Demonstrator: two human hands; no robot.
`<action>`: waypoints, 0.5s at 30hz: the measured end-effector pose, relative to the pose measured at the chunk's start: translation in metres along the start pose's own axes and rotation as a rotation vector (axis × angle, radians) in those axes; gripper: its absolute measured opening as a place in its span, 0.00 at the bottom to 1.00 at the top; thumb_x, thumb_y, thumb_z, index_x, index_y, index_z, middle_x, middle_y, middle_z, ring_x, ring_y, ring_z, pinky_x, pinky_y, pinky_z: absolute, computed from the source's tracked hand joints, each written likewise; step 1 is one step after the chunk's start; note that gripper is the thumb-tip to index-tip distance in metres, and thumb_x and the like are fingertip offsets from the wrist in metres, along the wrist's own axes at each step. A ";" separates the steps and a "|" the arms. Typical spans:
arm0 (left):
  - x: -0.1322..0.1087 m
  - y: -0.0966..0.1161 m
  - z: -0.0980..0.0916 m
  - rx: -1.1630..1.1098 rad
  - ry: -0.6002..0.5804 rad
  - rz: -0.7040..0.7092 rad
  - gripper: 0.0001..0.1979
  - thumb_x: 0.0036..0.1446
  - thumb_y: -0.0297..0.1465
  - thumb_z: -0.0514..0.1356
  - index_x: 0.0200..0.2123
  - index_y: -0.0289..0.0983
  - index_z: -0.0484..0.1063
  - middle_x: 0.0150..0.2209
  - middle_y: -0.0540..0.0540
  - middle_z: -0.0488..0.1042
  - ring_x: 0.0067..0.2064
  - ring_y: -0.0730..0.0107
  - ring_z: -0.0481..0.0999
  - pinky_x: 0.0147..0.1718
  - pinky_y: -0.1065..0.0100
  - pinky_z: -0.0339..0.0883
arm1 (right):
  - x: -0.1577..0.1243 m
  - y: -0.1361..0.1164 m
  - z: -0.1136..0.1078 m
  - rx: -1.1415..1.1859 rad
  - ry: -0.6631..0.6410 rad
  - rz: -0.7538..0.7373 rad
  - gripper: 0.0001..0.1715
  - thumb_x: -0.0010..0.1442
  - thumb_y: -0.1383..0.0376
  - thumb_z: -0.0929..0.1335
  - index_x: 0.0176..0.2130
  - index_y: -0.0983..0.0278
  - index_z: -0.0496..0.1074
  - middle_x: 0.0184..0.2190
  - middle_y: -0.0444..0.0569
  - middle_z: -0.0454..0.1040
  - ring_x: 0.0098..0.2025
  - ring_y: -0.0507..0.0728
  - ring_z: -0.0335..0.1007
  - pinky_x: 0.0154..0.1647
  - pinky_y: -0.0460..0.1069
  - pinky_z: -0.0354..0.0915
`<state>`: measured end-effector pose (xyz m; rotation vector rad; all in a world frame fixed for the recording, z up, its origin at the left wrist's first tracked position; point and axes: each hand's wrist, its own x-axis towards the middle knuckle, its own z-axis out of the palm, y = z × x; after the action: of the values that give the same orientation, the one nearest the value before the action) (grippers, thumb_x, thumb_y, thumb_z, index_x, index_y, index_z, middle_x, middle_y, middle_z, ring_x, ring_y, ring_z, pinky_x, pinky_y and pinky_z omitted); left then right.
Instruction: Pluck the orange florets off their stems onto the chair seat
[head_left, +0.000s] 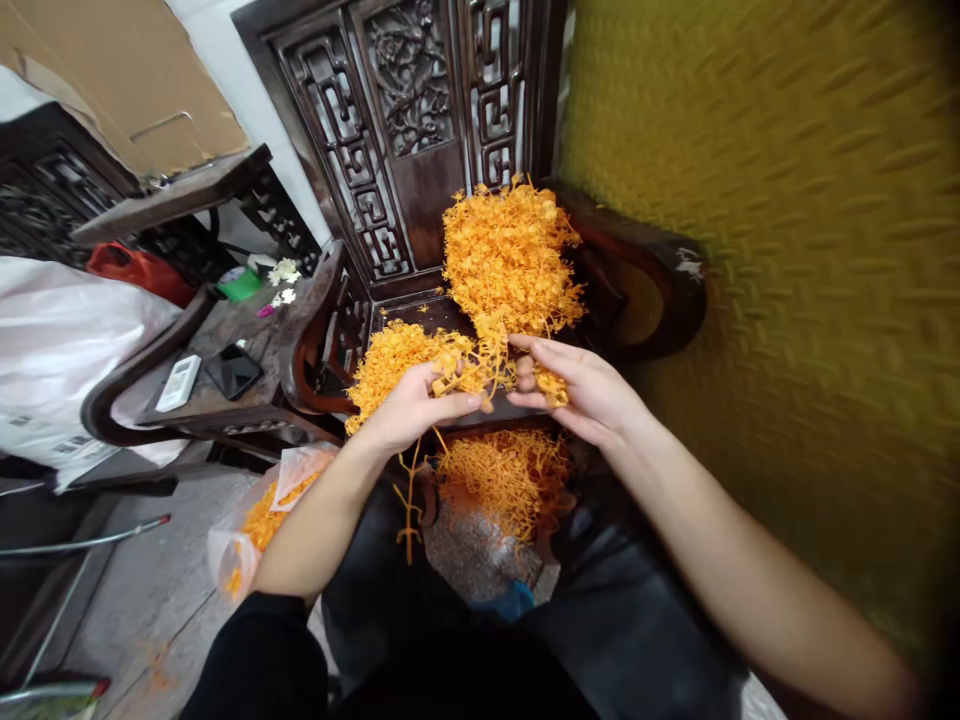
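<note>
My left hand pinches a sprig of orange plastic flowers, whose stem dangles down below the hand. My right hand holds the other end of the same sprig with small orange pieces in its palm. Both hands hover over the seat of a dark carved wooden chair. A tall heap of orange flower sprigs lies on the seat behind the hands. A second heap sits at the seat's left. More orange sprigs lie under my hands, near my lap.
A yellow textured wall fills the right side. Left of the chair stands a small dark table with a phone, a remote and white flowers. A clear bag of orange pieces lies on the floor. White sacks sit far left.
</note>
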<state>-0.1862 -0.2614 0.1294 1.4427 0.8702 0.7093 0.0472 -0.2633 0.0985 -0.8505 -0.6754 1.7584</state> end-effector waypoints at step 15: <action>-0.010 -0.013 0.005 -0.259 -0.154 -0.285 0.21 0.46 0.42 0.76 0.25 0.32 0.73 0.19 0.53 0.64 0.20 0.83 0.56 0.21 0.73 0.42 | 0.011 0.001 0.022 -0.185 0.165 -0.457 0.27 0.58 0.46 0.78 0.31 0.61 0.67 0.20 0.39 0.59 0.18 0.47 0.52 0.19 0.46 0.43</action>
<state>-0.1885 -0.2733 0.1168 1.0998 0.8114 0.4695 0.0262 -0.2546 0.1086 -0.8736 -0.8553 1.2179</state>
